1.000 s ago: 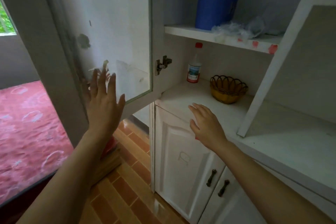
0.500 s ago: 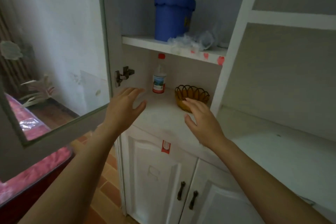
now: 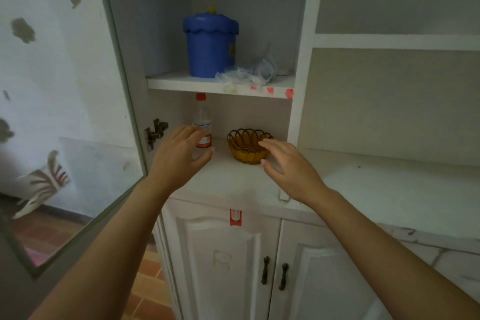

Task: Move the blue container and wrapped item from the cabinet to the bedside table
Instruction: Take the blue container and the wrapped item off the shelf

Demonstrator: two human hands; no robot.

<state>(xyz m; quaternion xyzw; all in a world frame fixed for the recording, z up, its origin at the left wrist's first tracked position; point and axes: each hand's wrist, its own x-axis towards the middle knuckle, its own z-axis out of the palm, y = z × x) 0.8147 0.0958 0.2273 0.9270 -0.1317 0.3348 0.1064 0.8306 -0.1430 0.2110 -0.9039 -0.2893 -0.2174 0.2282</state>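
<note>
A blue lidded container (image 3: 211,47) stands on the upper shelf (image 3: 187,83) of the open white cabinet. Right beside it lies a crumpled item in clear plastic wrap (image 3: 248,73), touching the container's base. Both my hands are raised in front of the lower compartment, well below that shelf. My left hand (image 3: 181,156) is open, fingers apart, in front of a small bottle. My right hand (image 3: 288,167) is open too, hovering just in front of a wicker basket. Neither hand holds anything.
A clear bottle with a red cap (image 3: 202,122) and a small brown wicker basket (image 3: 246,148) sit on the counter level. The glass cabinet door (image 3: 67,101) hangs open at left. Lower cabinet doors with dark handles (image 3: 275,274) are below. The bedside table is out of view.
My left hand left the glass door and came in front of the cabinet. Both hands rose toward the shelves. My view turned to face the cabinet squarely and moved closer.
</note>
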